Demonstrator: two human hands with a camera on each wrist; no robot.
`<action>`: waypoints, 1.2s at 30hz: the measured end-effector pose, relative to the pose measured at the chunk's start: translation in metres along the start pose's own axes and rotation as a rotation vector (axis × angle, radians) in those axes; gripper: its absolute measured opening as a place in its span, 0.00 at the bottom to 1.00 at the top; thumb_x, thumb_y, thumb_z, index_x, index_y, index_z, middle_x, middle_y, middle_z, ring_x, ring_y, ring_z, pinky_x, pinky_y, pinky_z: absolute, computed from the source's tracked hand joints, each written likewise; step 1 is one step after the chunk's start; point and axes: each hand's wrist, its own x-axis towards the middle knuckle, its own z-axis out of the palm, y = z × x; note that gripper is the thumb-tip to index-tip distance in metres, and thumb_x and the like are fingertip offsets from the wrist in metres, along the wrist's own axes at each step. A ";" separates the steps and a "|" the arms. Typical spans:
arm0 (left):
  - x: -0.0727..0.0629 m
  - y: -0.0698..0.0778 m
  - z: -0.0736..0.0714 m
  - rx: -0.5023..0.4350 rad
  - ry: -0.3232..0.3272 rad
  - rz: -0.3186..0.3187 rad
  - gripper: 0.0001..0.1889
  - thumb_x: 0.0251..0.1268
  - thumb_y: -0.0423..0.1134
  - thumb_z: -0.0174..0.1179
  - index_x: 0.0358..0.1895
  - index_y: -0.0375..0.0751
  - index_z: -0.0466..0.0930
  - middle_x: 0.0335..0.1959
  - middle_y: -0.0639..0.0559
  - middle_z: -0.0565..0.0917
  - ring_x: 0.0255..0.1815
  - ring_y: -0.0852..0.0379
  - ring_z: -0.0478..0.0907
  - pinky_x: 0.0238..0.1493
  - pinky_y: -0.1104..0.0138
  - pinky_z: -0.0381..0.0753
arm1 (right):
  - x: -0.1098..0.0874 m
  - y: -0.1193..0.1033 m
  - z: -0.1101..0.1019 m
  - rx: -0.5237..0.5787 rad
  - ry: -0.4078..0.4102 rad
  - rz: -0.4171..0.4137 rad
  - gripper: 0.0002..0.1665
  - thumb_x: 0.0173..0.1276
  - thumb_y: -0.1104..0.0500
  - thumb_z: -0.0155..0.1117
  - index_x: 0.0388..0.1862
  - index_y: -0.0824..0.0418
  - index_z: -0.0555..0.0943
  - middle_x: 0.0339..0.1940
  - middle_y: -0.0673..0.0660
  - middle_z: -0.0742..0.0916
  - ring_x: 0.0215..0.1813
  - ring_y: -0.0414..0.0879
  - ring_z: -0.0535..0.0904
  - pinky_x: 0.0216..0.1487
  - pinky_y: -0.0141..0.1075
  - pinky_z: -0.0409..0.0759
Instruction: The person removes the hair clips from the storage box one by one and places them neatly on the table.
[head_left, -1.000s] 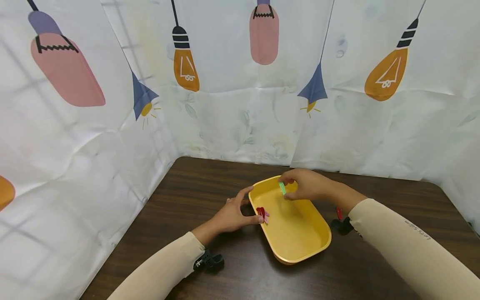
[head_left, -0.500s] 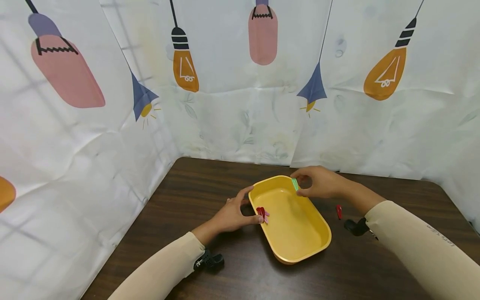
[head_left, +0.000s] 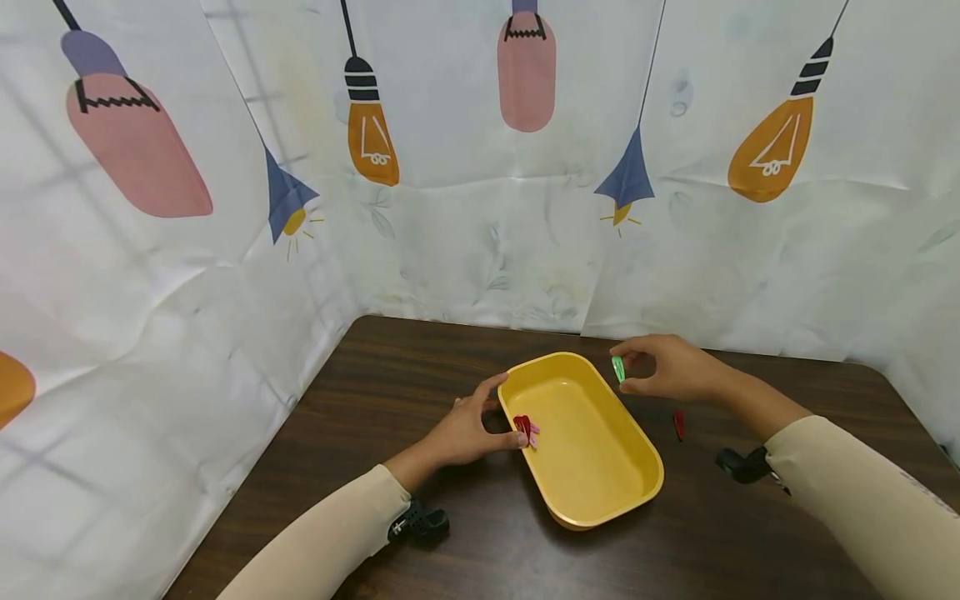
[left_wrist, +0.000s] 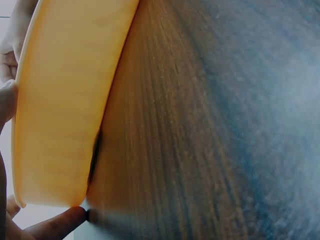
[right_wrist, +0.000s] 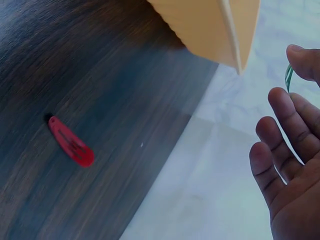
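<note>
My left hand [head_left: 468,429] grips a yellow plastic tray [head_left: 600,446] by its left side, with the thumb at the rim and a finger at the far corner. Red hair clips [head_left: 522,425] and pink ones [head_left: 533,433] lie together inside the tray against that left wall, next to the thumb. To the right of the tray's far end, my right hand [head_left: 667,367] pinches a green snap hair clip [head_left: 618,368] between thumb and fingertips, above the table. In the right wrist view the green clip [right_wrist: 288,77] shows edge-on.
One red snap clip [head_left: 678,425] lies on the dark wooden table [head_left: 420,350] right of the tray, below the right forearm. A white curtain [head_left: 465,250] printed with lamps hangs along the table's far and left sides. Black cameras are strapped to both wrists.
My right hand has moved right with the green clip, from over the tray to beyond its right rim. The red clip on the table is fully uncovered. My left hand stays put.
</note>
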 end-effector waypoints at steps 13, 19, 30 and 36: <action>0.000 0.001 -0.001 0.003 -0.001 -0.022 0.56 0.54 0.69 0.70 0.83 0.64 0.48 0.66 0.45 0.80 0.68 0.46 0.75 0.76 0.37 0.37 | -0.022 0.017 -0.004 0.002 0.060 0.040 0.36 0.65 0.43 0.76 0.67 0.58 0.80 0.49 0.49 0.85 0.51 0.47 0.81 0.47 0.46 0.82; 0.000 0.002 -0.001 0.011 -0.001 -0.035 0.55 0.54 0.70 0.70 0.82 0.65 0.49 0.66 0.45 0.79 0.70 0.42 0.73 0.76 0.37 0.38 | -0.033 0.022 -0.008 0.010 0.090 0.045 0.35 0.65 0.44 0.76 0.66 0.58 0.80 0.47 0.49 0.85 0.47 0.46 0.80 0.43 0.41 0.82; 0.000 0.002 -0.002 0.013 0.000 -0.035 0.55 0.54 0.69 0.71 0.82 0.65 0.49 0.66 0.45 0.80 0.70 0.40 0.72 0.75 0.36 0.40 | -0.053 0.040 -0.005 0.024 0.102 0.063 0.37 0.66 0.44 0.75 0.68 0.61 0.78 0.47 0.49 0.84 0.39 0.43 0.80 0.35 0.37 0.80; 0.000 0.002 -0.002 0.009 -0.004 -0.040 0.55 0.54 0.69 0.71 0.82 0.65 0.49 0.66 0.45 0.80 0.71 0.41 0.72 0.76 0.36 0.39 | -0.065 0.051 0.000 0.048 0.112 0.090 0.36 0.68 0.45 0.74 0.68 0.61 0.77 0.47 0.51 0.84 0.39 0.42 0.80 0.35 0.36 0.80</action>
